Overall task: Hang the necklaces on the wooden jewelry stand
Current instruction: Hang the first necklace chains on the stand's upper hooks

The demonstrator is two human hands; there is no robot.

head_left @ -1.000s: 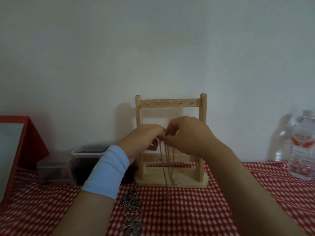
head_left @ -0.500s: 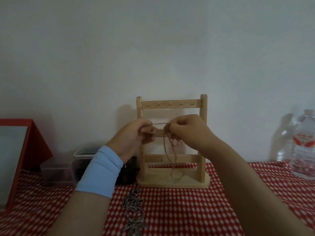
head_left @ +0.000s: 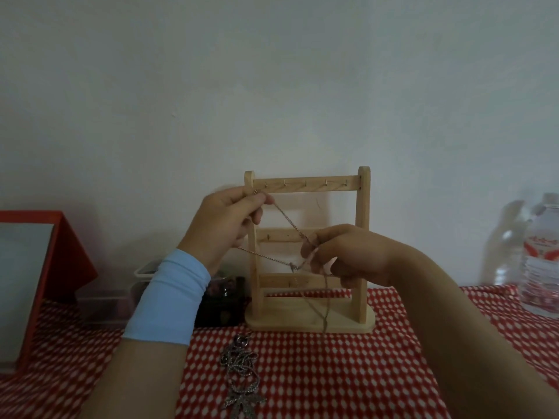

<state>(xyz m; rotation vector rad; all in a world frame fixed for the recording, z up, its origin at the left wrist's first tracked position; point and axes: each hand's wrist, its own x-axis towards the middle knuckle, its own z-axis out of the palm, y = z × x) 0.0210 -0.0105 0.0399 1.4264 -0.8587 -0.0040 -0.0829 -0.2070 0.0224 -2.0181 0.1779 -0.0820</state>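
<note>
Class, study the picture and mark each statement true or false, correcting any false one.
1. The left hand pinches the thin chain beside the top bar of the wooden stand. True.
2. The silver necklace hangs on the stand. False: it lies on the tablecloth in front of it.
3. The right hand holds the chain lower than the left hand does. True.
4. The water bottle stands to the left of the stand. False: it stands to the right.
</note>
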